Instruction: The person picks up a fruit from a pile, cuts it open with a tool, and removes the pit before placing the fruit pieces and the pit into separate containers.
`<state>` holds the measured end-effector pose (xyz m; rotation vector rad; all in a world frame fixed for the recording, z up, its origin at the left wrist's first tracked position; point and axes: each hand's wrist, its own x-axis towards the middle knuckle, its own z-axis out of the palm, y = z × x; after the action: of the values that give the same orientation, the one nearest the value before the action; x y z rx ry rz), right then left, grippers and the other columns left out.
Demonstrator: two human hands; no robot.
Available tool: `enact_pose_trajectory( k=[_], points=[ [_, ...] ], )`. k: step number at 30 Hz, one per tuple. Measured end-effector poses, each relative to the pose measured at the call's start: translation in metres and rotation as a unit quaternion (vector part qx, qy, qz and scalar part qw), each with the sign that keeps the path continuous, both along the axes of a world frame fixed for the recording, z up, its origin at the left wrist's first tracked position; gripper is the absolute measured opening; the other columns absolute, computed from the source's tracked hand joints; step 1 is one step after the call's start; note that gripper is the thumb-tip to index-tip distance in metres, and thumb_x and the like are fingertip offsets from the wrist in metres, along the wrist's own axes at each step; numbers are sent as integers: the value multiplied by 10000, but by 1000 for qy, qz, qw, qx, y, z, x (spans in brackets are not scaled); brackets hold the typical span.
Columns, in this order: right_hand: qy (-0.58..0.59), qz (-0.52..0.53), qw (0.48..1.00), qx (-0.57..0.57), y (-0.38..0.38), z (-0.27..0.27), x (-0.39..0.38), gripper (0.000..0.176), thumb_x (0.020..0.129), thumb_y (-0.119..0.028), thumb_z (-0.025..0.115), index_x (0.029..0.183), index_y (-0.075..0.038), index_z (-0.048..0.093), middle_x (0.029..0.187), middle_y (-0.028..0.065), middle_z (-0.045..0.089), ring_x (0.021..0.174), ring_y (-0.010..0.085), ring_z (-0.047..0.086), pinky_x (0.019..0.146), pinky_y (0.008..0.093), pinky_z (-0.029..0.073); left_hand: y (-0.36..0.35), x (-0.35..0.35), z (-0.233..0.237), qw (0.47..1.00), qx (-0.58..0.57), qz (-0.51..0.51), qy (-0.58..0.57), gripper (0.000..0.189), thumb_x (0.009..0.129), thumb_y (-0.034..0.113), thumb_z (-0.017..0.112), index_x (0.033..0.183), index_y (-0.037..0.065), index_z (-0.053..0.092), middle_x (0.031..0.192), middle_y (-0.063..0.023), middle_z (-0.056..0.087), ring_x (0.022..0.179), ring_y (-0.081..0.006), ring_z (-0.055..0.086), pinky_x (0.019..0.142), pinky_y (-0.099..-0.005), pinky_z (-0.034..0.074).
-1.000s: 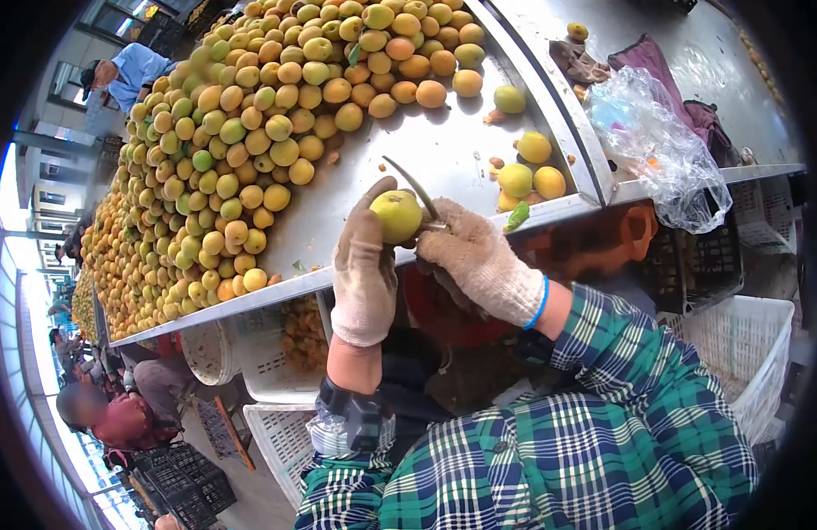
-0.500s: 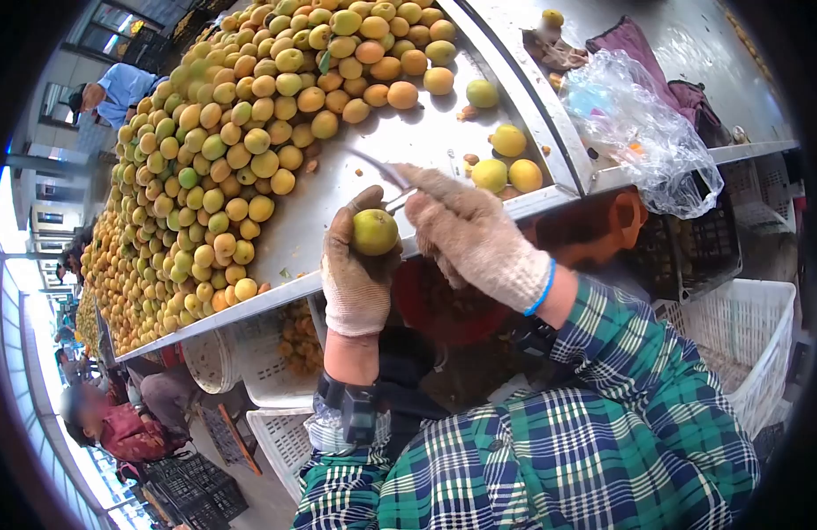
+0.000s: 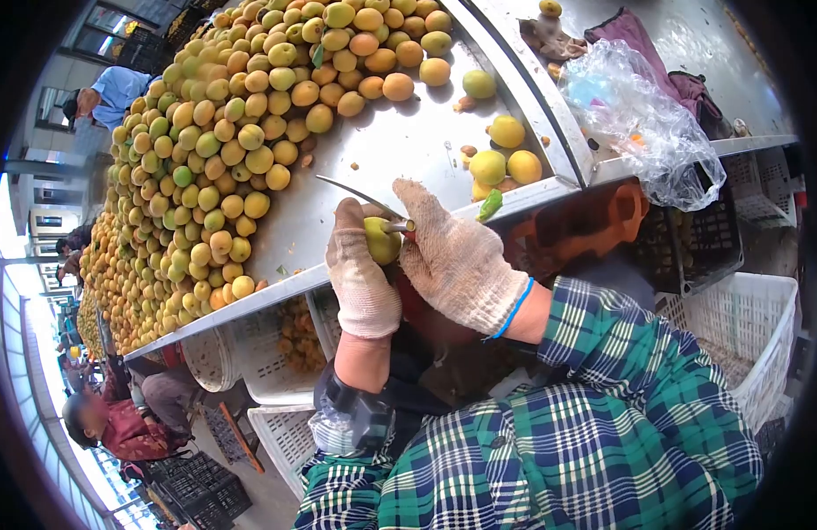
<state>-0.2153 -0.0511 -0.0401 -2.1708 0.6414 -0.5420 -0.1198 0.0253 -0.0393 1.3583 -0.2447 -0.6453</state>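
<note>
In my gloved left hand (image 3: pixel 363 287) I hold a yellow-green apricot (image 3: pixel 382 240), fingers wrapped round it. My right hand (image 3: pixel 466 265), gloved too, is closed on a small knife (image 3: pixel 366 196) with a thin curved blade; its handle is mostly hidden by the glove. The blade points up and left over the metal table, and the metal near the handle touches or overlaps the apricot. Both hands are just off the table's front edge. To the right of my right hand, a bright green piece (image 3: pixel 490 206), leaf or fruit slice, shows at that edge.
A large heap of apricots (image 3: pixel 232 150) covers the table's left. Several loose apricots (image 3: pixel 488 168) sit at its right corner. Beyond the divider lies a clear plastic bag (image 3: pixel 643 124). White crates (image 3: pixel 744 331) stand below, and a person in red (image 3: pixel 130 428) sits at lower left.
My right hand has turned and come down beside the apricot, bringing the knife against it. My left hand has tilted and covers more of the fruit. The green piece has appeared at the table edge.
</note>
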Motion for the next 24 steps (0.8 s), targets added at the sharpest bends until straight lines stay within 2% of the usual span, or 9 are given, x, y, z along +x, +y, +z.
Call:
enact_pose_trajectory(
  k=[11,13,17,18,19,20,22,23,24],
  points=[
    [-15,-40,999,32,25,-13,8,537,811,-125,587,1308,-81,387,868,216,637,784,427,624,675,490,510,13,10,-8,972,66,-12,-227,420,993,352,413,820,4,574,725,-75,586,674,-150,555,641,-278,451],
    [55,-30,993,101,24,-8,9,457,829,-135,566,1256,-70,418,878,223,634,791,441,616,684,501,506,13,12,-6,911,101,-19,-400,397,994,294,388,813,-12,567,691,-92,577,671,-160,558,629,-290,446],
    [73,-11,979,188,21,-3,6,383,847,-140,539,1206,-51,438,860,250,622,817,467,597,707,509,500,15,19,-1,915,129,-87,-371,327,984,249,415,850,-4,573,738,-100,595,668,-151,554,624,-289,441],
    [18,0,986,164,22,-10,8,379,851,-133,530,1210,-49,440,784,222,614,710,424,604,624,472,503,17,19,-1,916,130,-86,-371,327,984,249,415,850,-4,573,738,-100,595,668,-151,554,624,-289,441],
    [-38,12,989,139,23,-13,8,376,855,-125,522,1213,-47,442,707,194,606,603,382,611,540,436,506,19,18,0,981,50,-93,-163,295,979,253,441,874,14,579,746,-86,598,672,-142,560,638,-281,452],
    [-39,13,989,140,22,-15,3,376,855,-125,522,1213,-47,442,707,194,606,603,382,611,540,436,506,20,19,1,994,-32,-95,53,264,973,257,468,898,32,585,754,-73,601,677,-133,567,652,-273,463],
    [29,96,865,491,13,23,-8,393,857,-115,519,1238,-59,438,598,81,528,403,207,504,371,310,416,26,29,0,981,-76,-125,124,265,968,282,486,907,43,582,765,-70,601,693,-136,580,651,-274,480],
    [60,65,801,592,11,45,-9,443,866,-125,513,1295,-72,413,571,-12,434,345,68,355,295,208,274,29,37,-2,961,-121,-155,195,269,962,307,505,915,53,578,776,-67,600,708,-138,593,651,-275,497],
    [59,67,801,591,13,37,-10,443,866,-125,513,1295,-72,413,571,-12,434,345,68,355,295,208,274,29,40,-2,932,-164,-184,265,276,956,332,523,924,64,575,786,-64,599,724,-141,606,651,-276,514]
  ],
)
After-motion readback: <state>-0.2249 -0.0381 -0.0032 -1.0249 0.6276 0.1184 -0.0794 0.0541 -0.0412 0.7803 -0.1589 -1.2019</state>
